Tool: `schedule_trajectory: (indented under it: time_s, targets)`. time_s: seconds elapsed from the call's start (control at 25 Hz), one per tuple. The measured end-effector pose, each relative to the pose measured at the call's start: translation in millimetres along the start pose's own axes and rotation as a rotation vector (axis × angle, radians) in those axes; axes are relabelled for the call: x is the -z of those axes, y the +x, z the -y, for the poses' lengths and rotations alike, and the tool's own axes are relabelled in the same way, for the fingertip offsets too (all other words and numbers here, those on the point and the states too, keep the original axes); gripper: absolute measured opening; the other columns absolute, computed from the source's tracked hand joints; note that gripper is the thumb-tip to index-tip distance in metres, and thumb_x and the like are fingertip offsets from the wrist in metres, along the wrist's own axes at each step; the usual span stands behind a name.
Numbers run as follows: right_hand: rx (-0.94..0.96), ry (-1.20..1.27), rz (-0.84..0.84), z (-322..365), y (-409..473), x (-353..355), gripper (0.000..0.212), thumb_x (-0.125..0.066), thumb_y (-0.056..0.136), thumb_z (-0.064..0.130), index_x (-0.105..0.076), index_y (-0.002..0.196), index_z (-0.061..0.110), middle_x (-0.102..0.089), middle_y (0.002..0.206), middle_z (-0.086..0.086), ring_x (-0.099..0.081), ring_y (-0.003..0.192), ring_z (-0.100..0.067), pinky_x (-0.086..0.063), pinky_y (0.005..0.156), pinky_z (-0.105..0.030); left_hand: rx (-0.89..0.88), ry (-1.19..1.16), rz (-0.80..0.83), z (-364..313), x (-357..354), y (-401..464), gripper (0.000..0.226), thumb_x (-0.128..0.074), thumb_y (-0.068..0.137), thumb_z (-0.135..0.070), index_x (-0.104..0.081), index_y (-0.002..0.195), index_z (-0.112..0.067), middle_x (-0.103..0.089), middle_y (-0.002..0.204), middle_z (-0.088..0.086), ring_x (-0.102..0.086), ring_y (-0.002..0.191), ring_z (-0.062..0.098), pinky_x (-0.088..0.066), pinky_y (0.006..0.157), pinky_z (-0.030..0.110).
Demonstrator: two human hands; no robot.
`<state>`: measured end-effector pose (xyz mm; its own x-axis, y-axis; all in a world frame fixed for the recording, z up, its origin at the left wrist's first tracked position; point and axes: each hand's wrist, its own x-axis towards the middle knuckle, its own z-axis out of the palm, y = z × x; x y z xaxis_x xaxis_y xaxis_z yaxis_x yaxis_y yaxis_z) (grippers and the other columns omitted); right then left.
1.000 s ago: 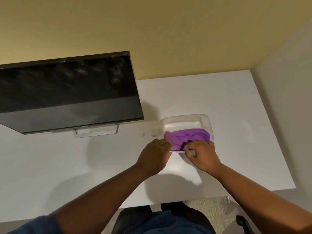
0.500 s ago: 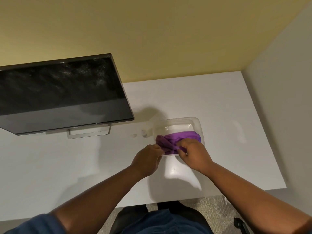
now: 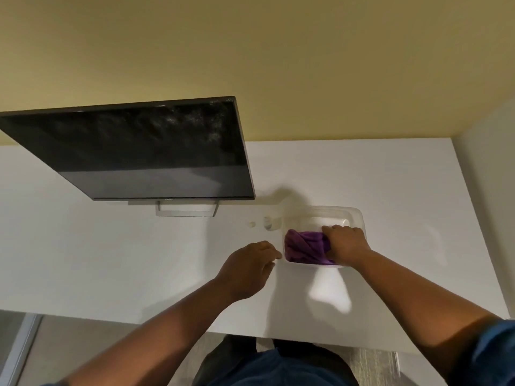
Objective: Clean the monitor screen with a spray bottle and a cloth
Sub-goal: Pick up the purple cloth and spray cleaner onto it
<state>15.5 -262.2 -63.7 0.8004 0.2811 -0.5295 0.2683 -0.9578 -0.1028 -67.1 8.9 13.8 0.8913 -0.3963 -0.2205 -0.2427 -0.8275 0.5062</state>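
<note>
One white desk [image 3: 111, 260] — yellow wall [image 3: 250, 51] behind.

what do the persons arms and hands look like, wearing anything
Both forearms are bare from the hands up past the elbows. The left hand and right hand have no gloves, and no rings, watch or bracelet show. Blue short sleeves appear at the frame's lower corners, clearest on the right arm.

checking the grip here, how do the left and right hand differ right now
The right hand reaches into the clear tub and grips the purple cloth; the left hand is outside the tub, over the white desk, holding nothing visible. The right hand's fingers are closed on fabric; the left hand's are loosely curled beside the tub's near corner. Both are bare and palm-down.
</note>
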Motion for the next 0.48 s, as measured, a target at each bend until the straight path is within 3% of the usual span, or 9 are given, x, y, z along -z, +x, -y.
schedule_trajectory:
  time_s: [0.16, 0.32, 0.48]
  targets:
    - [0.041, 0.01, 0.018, 8.7, -1.3, 6.9, 0.007, -0.055, 0.079, 0.031, -0.054, 0.086, 0.028, -0.061, 0.088, 0.007, -0.065, 0.088, -0.022, -0.037, 0.074, -0.033, 0.05, 0.005, -0.026, 6.4, 8.6, -13.6, 0.028, -0.055, 0.104, -0.023, -0.068, 0.129, -0.022, -0.067, 0.13, -0.008, -0.064, 0.114, 0.011, -0.044, 0.095, 0.017]
    - [0.012, 0.014, -0.026, 17.2, -19.7, 35.7, 0.011, -0.058, 0.076, 0.038, -0.057, 0.083, 0.03, -0.059, 0.081, 0.009, -0.061, 0.08, -0.02, -0.043, 0.067, -0.03, 0.139, -0.087, -0.063, 9.0, 17.5, -17.1, 0.025, -0.059, 0.101, -0.025, -0.068, 0.125, -0.026, -0.067, 0.125, -0.013, -0.064, 0.099, 0.005, -0.051, 0.088, 0.019]
    - [-0.063, 0.062, 0.047, 26.6, -49.1, 87.3, 0.018, -0.063, 0.076, 0.04, -0.054, 0.086, 0.03, -0.059, 0.084, 0.01, -0.06, 0.081, -0.019, -0.045, 0.067, -0.03, 0.217, -0.227, -0.125, 7.2, 31.3, -14.9, 0.023, -0.064, 0.099, -0.028, -0.069, 0.121, -0.027, -0.068, 0.117, -0.015, -0.065, 0.092, 0.003, -0.052, 0.084, 0.019]
